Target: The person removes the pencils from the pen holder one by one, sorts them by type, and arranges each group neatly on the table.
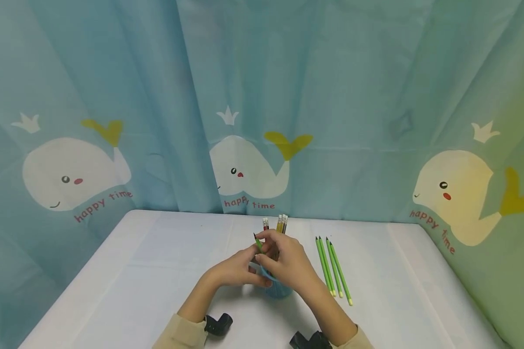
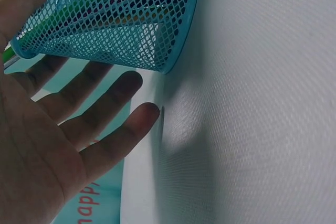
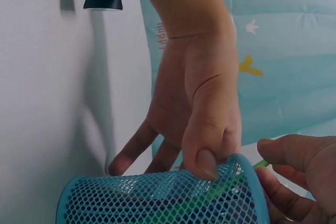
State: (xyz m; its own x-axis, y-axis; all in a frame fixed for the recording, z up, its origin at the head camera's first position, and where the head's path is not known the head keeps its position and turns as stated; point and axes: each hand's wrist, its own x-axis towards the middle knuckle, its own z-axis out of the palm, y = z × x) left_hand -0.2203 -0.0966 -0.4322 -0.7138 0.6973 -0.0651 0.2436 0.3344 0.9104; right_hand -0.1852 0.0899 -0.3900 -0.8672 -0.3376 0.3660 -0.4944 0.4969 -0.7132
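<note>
blue whale-print curtain (image 1: 353,92), red lettering (image 1: 237,202), white tabletop (image 1: 388,281)

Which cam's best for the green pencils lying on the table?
Head: it shows four green pencils whole, uncovered, on the table right of the cup. Neither wrist view shows any of them; pencil green there appears only at the cup.

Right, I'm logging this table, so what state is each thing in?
Cup: upright, holding pencils
Held pencil: green, tilted, tip up
Loose green pencils: four, lying flat
Left hand: holding the cup
Right hand: pinching the held pencil
Curtain: hanging in folds
</note>
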